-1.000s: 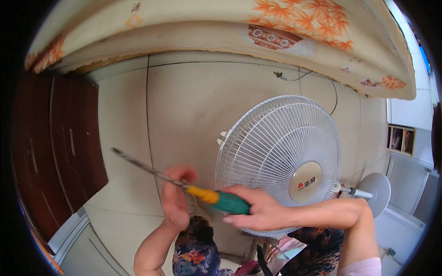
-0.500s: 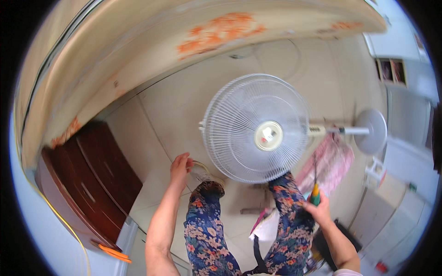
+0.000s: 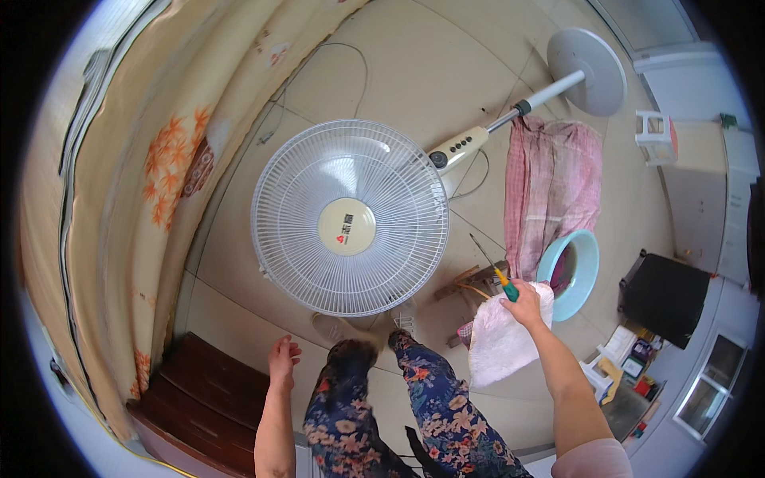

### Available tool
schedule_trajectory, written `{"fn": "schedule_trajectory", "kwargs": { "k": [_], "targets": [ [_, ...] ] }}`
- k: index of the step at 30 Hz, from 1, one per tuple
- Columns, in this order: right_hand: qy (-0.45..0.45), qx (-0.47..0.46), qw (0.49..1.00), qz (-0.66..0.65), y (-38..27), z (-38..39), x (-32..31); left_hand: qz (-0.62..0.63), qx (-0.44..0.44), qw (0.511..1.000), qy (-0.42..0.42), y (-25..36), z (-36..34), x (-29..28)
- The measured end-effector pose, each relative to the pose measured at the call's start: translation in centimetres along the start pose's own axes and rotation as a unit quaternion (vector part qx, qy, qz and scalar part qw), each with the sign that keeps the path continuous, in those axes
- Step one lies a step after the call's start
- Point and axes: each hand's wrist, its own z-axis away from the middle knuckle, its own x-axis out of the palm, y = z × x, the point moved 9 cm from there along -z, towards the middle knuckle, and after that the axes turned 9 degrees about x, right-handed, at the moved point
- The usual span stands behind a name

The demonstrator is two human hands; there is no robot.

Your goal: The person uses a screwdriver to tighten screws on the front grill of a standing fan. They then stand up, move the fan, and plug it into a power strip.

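Right hand (image 3: 524, 303), fingers clamped on a screwdriver (image 3: 500, 276), has moved to the edge of a cloth (image 3: 506, 349); left hand (image 3: 282, 364) hangs, fingers apart; fan (image 3: 351, 279) bears red-and-black print.

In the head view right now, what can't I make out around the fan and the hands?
All in the head view:
- Screwdriver: the right hand covers part of its handle.
- Fan: its rear faces away from the camera.
- White cloth: whatever lies beneath it is hidden.
- Blue basin: its dark contents are too shaded to identify.
- Right sleeve: cut off by the lower edge.
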Motion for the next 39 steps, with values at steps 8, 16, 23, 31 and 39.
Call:
{"fn": "schedule_trajectory", "kwargs": {
  "k": [8,16,23,31,39],
  "targets": [
    [0.039,0.020,0.997,0.064,1.9,3.1,4.5,0.051,0.037,0.996,0.059,2.8,-7.4,-0.5],
    [-0.065,0.094,0.993,-0.017,3.5,14.9,13.0,0.157,0.053,0.986,-0.017,3.4,-12.8,1.1],
    [-0.043,0.176,0.975,-0.126,-0.6,21.3,10.2,0.214,0.097,0.971,-0.043,5.0,-15.4,1.8],
    [-0.209,-0.107,0.956,-0.175,-19.4,20.5,16.5,0.241,0.156,0.953,-0.094,7.5,-16.5,1.4],
    [-0.283,-0.135,0.921,-0.229,-25.3,22.6,23.6,0.216,0.178,0.955,-0.100,7.4,-16.8,0.5]
  ]
}}
